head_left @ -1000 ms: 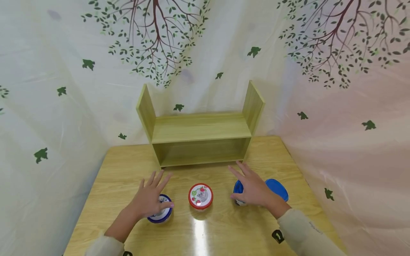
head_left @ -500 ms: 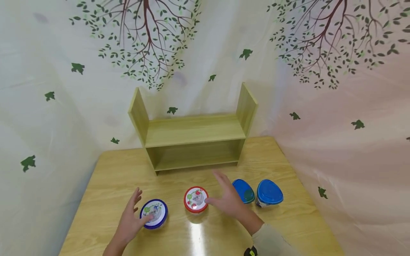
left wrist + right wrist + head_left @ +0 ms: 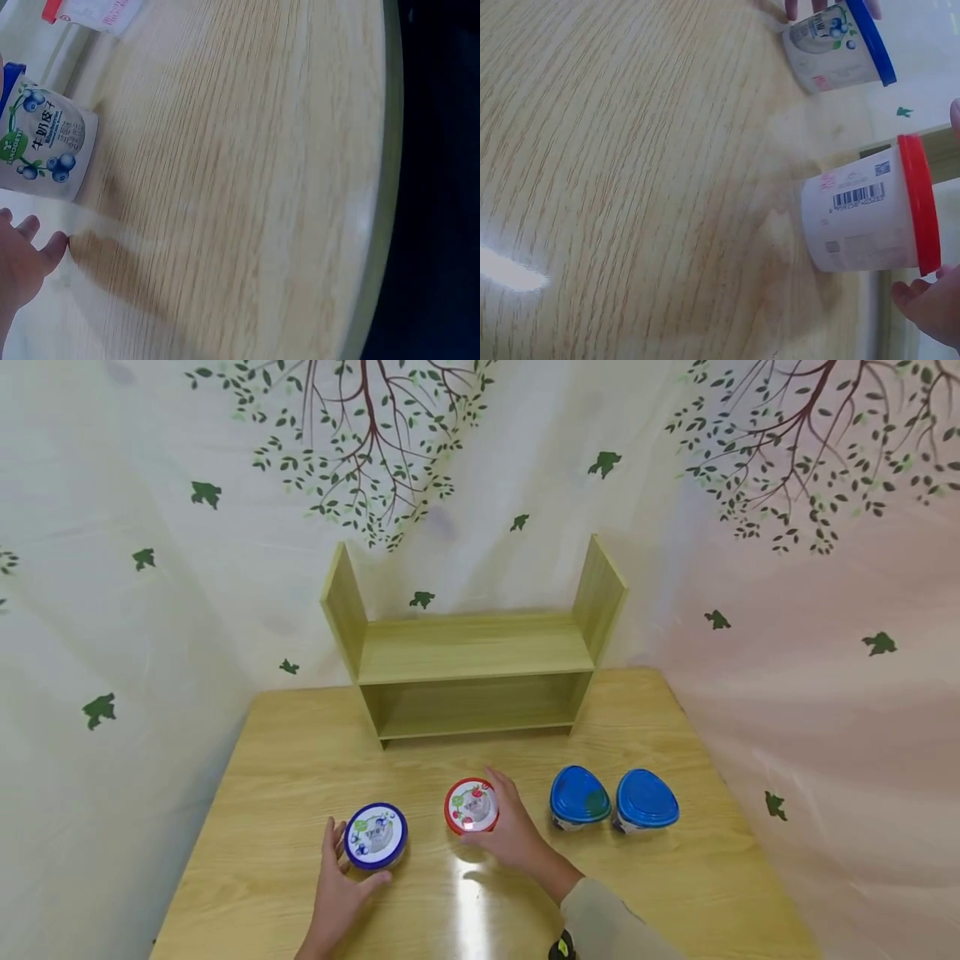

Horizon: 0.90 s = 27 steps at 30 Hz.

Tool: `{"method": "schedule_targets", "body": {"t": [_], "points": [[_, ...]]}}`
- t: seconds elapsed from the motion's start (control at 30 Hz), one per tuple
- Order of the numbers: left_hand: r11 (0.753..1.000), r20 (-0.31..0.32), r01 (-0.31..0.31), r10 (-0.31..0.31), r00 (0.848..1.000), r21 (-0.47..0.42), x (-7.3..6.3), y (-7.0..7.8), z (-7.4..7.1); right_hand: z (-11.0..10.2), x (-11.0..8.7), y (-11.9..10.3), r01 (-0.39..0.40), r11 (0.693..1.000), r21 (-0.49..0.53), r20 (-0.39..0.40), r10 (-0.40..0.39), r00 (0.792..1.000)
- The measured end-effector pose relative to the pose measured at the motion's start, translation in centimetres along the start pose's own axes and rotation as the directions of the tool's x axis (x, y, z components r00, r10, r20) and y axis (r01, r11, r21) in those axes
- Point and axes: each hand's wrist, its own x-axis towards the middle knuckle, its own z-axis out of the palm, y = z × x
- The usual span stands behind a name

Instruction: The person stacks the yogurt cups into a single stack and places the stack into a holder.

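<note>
A white tub with a dark blue lid and blueberry print stands upright on the table. My left hand curves around its left and near sides, fingers spread; in the left wrist view a gap shows between those fingers and the tub. To its right stands a white tub with a red lid, its barcode side facing the right wrist camera. My right hand spans that tub from the right, thumb at the near edge of the lid and fingers at the far edge, with the fingertips right at the rim.
Two rounded-triangular tubs with bright blue lids, one nearer and one farther right, stand side by side. Behind everything is a wooden two-level shelf. A leaf-printed curtain surrounds the wooden table.
My right hand has left the blue-lidded tubs at the right and moved left to the red-lidded tub. My left hand has come down from above the dark-blue-lidded tub to its side.
</note>
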Motion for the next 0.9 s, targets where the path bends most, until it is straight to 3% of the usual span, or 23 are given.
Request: {"method": "schedule_targets", "body": {"t": [0.17,0.3,0.47,0.63,0.9], "points": [[1.0,-0.029,0.017,-0.018,0.999,-0.016,0.5,-0.1,1.1,0.0,-0.1,1.2,-0.014,1.0,0.008,0.038,0.014,0.999],[1.0,-0.012,0.031,-0.031,0.999,0.0,0.9,-0.2,1.2,-0.1,-0.2,1.9,0.006,1.0,-0.024,0.071,-0.004,0.997],[0.998,0.061,0.046,-0.048,0.997,0.036,2.4,-0.1,0.6,-0.1,0.6,2.2,0.006,0.999,-0.046,0.102,-0.001,0.995],[0.999,0.143,0.033,-0.036,0.989,0.023,4.0,-0.1,0.1,0.0,1.4,2.5,0.009,0.999,-0.043,0.07,-0.006,0.998],[1.0,0.149,0.023,-0.026,0.989,0.022,4.7,-0.6,0.6,0.3,1.0,3.4,-0.008,0.998,-0.059,0.06,0.011,0.998]]}}
